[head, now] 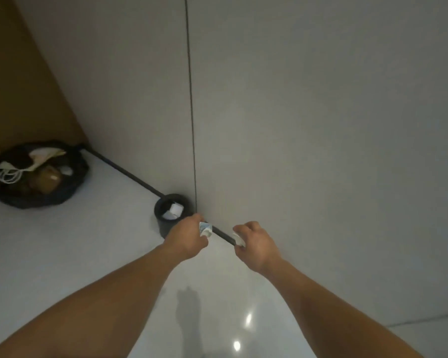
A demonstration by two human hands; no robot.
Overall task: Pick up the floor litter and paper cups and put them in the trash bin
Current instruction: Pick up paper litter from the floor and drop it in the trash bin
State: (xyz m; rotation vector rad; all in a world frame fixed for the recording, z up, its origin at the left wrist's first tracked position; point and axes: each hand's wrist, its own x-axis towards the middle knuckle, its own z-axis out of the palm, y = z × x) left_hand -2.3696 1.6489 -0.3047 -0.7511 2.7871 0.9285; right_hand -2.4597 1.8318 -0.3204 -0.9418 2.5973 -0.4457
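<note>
Your hands meet at the centre of the frame, just above the glossy white floor (88,241) where it joins the grey panelled wall (321,125). Your left hand (188,236) pinches a crumpled white-and-blue scrap (205,229). Your right hand (255,245) curls round a white piece of litter (238,240), too blurred to name. The small black trash bin (163,224) stands just left of your left hand, against the dark skirting strip (130,174), with white paper (173,210) inside. A thin vertical seam (191,112) runs down the wall to the bin. At the left edge a black bag (36,202) full of rubbish sits on the floor below a brown panel (16,73). Two bright glints (236,345) show on the floor at the bottom
</note>
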